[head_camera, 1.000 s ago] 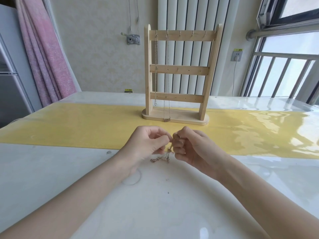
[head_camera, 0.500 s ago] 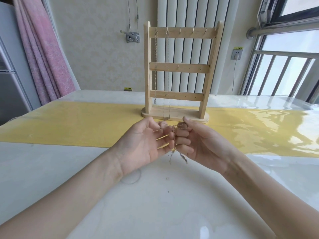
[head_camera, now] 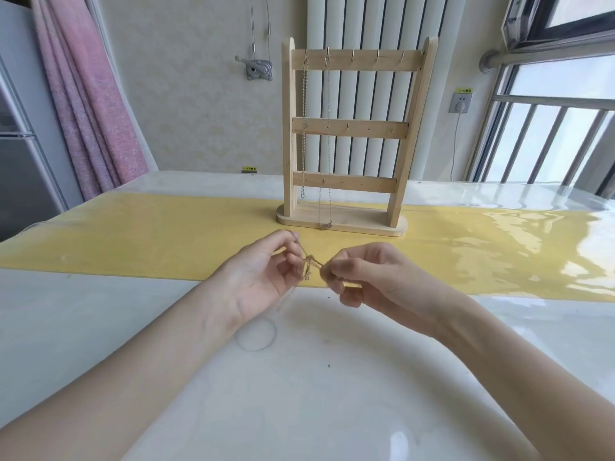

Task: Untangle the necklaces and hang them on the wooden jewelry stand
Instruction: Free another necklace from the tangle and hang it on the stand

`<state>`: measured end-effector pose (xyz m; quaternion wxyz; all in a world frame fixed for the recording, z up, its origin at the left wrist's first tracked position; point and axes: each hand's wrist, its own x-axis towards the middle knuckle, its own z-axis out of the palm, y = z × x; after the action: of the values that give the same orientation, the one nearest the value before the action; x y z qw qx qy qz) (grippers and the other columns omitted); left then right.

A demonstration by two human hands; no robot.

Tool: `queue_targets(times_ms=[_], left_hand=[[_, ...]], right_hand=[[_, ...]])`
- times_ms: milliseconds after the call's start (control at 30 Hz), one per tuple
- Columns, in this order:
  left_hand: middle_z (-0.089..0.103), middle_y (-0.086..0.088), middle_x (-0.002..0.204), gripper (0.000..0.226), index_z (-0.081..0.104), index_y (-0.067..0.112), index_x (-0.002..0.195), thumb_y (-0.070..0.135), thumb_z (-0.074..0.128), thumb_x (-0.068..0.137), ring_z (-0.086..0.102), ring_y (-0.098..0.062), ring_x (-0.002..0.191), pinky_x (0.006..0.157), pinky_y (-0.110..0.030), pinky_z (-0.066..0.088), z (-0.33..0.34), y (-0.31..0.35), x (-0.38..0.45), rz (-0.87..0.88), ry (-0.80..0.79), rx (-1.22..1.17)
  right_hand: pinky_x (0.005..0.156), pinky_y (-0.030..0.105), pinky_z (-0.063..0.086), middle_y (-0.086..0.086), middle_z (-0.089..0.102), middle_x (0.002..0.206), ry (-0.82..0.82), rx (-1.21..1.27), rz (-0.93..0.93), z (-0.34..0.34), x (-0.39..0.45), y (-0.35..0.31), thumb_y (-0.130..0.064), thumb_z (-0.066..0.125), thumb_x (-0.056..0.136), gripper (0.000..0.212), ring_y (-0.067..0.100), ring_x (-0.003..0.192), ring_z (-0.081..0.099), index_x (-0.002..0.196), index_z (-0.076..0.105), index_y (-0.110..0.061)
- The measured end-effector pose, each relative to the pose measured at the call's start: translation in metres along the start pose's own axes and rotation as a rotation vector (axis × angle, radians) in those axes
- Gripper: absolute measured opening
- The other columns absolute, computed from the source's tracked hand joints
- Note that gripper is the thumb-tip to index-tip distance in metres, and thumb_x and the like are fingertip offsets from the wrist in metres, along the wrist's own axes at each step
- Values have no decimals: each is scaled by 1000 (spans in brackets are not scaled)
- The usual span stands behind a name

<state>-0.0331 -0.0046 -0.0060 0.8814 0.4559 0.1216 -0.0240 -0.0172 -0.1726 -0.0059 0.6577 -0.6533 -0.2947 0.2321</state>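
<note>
Above the table [head_camera: 100,311], knotted gold necklaces [head_camera: 308,265], pinched taut between both hands' fingers [head_camera: 293,259]

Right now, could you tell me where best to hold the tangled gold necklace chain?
Pinch the taut strands either side of the knot in the tangled gold necklace chain, left hand from the left, right hand from the right; loose ends dangle below.

Yellow runner [head_camera: 133,241] across a glossy white table [head_camera: 299,394]; pink curtain [head_camera: 83,104] at left, white radiator [head_camera: 366,24] behind, wall socket [head_camera: 460,102] beside barred window [head_camera: 549,141]
</note>
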Motion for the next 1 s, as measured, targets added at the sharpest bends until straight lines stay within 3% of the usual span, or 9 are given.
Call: queue_targets(times_ms=[133, 200, 267, 367, 433, 533, 633, 900, 1000], left_hand=[[45, 6, 49, 21, 46, 18, 71, 28, 52, 89, 35, -5, 36, 37, -14, 28, 2, -1, -4, -19, -95, 153], [41, 5, 49, 31, 46, 17, 67, 40, 50, 88, 33, -7, 37, 38, -16, 24, 5, -5, -7, -51, -144, 226], [38, 5, 47, 38, 46, 16, 63, 44, 46, 88, 32, -8, 37, 40, -18, 26, 7, -5, -9, -67, -160, 247], [36, 5, 47, 36, 46, 16, 62, 41, 46, 89, 32, -9, 37, 41, -18, 31, 7, -3, -9, -54, -160, 237], [39, 5, 46, 30, 48, 16, 66, 33, 47, 91, 32, -9, 36, 41, -17, 31, 6, -6, -8, 10, -131, 345], [42, 5, 47, 20, 54, 13, 73, 20, 49, 92, 28, -9, 38, 41, -15, 30, 6, -11, -9, 198, -76, 560], [41, 5, 48, 19, 58, 12, 76, 17, 49, 92, 25, -9, 39, 41, -14, 27, 6, -10, -10, 282, -67, 571], [52, 3, 46, 29, 63, 14, 91, 9, 34, 95, 38, -7, 34, 39, -16, 28, 8, -24, -12, 187, -174, 945], [62, 1, 57, 38, 64, 15, 96, 3, 28, 91, 52, -10, 42, 43, -17, 31, 8, -21, -13, 179, -148, 887]], right_hand=[[62, 24, 42, 1, 60, 68, 160, 320, -49, -4, 3, -2, -6, 48, 87, 26, 12, 65, 51, 64, 54, -14], [62, 24, 40, -1, 53, 60, 176, 406, -31, -5, 3, -3, -9, 41, 91, 25, 13, 62, 46, 67, 46, -15], [65, 25, 39, -3, 46, 56, 168, 433, -27, -6, 3, -3, -14, 46, 91, 22, 14, 62, 45, 69, 46, -15], [67, 22, 43, -4, 42, 55, 175, 419, -84, -7, 3, -2, -15, 60, 81, 16, 14, 63, 45, 67, 53, -17], [61, 20, 42, -4, 41, 52, 205, 385, -103, -10, 3, -1, -7, 63, 80, 18, 14, 59, 42, 71, 49, -14], [49, 21, 35, -2, 43, 49, 302, 28, -80, -10, 2, 1, 1, 60, 84, 12, 16, 50, 38, 79, 54, -8], [45, 18, 32, 2, 50, 51, 334, -254, -43, -5, 3, 3, -2, 62, 84, 10, 16, 46, 40, 76, 59, -6], [40, 15, 30, -2, 48, 47, 504, 32, -85, -2, 1, 2, -4, 56, 89, 12, 12, 41, 36, 78, 54, -8], [38, 13, 28, -3, 43, 50, 597, 26, -179, -1, 2, 1, -1, 56, 88, 16, 7, 38, 32, 74, 54, -8]])
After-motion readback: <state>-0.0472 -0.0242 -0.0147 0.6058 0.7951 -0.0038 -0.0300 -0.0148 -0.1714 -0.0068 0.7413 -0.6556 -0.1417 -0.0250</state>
